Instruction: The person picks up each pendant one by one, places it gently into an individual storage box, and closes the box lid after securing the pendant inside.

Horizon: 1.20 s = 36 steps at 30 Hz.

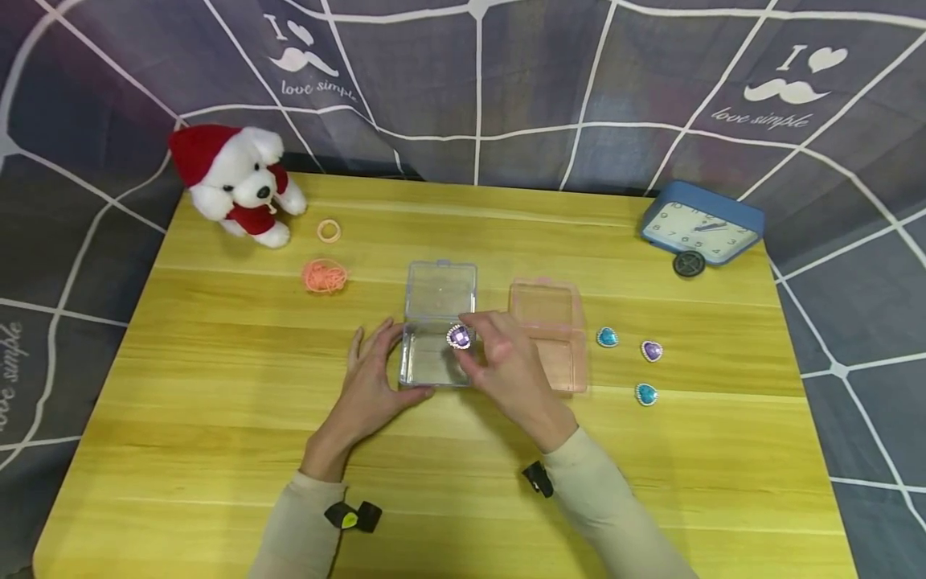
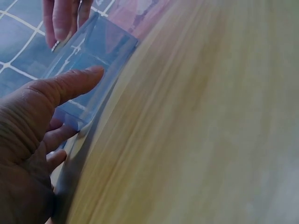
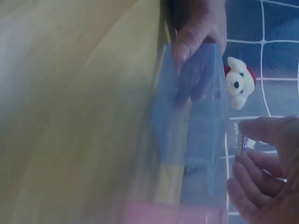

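Right hand (image 1: 506, 362) pinches a purple silver-rimmed gem (image 1: 459, 337) over the clear box (image 1: 436, 334).

A plush dog (image 1: 239, 183), orange bands (image 1: 325, 276), a blue clock (image 1: 700, 224) and a pink box (image 1: 547, 331) rest on the table (image 1: 217, 402).

Bare tabletop (image 1: 217, 418) lies open at 6 o'clock; the pink box (image 1: 547, 331) crowds the clear box (image 1: 439, 334) at 3 o'clock.

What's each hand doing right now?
Left hand: open, fingers resting against the clear box.
Right hand: pinching a purple gem over the box.
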Motion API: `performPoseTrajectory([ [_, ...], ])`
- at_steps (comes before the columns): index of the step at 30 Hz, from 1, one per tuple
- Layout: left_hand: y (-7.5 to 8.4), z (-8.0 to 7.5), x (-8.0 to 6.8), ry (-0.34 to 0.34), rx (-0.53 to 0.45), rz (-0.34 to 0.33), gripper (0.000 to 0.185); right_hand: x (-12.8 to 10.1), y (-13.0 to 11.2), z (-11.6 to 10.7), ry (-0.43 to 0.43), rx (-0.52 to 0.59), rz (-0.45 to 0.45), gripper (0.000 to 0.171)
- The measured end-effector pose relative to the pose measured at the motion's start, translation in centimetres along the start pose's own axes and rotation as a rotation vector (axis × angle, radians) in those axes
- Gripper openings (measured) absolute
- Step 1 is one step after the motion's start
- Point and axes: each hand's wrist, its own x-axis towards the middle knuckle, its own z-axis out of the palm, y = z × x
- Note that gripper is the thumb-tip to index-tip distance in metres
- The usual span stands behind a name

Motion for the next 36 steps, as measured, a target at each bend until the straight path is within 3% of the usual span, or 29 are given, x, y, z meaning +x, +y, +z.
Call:
performPoseTrajectory([
  [12, -0.1, 0.0, -0.1, 0.003, 0.001, 0.014, 0.104, 0.6, -1.6, 2.0, -0.053, -0.024, -0.079, 0.046],
  [36, 0.0, -0.2, -0.1, -0.004, -0.004, 0.008, 0.104, 2.1, -2.2, 3.4, -0.375, -0.075, 0.021, 0.045],
])
